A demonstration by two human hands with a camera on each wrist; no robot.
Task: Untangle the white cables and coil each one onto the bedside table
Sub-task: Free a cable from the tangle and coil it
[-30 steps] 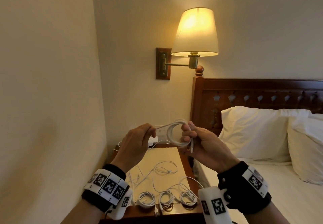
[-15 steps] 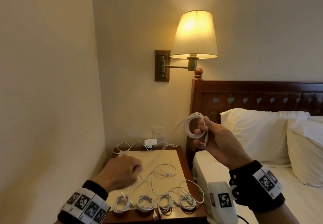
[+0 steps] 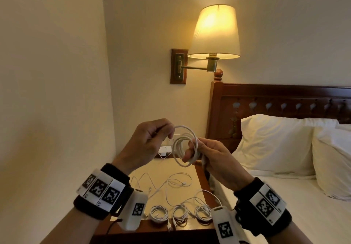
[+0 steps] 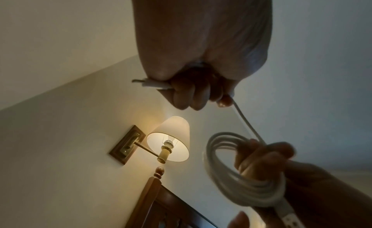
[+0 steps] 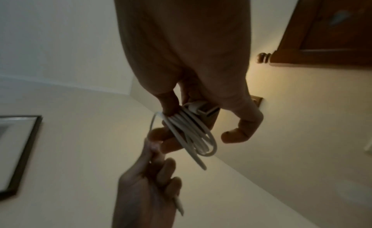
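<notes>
A lit wall lamp (image 3: 214, 32) glows above the headboard (image 3: 281, 99) and pillows (image 3: 275, 141).

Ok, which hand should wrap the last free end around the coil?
Left, probably. The left hand already pinches the cable's free end, while the right hand has its fingers through the coil, so it looks tied up holding that.

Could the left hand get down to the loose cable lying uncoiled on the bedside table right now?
Probably not yet. The left hand pinches the free end of the coil that the right hand holds, so it is occupied. Once it lets go, the loose cable lies uncovered below it.
</notes>
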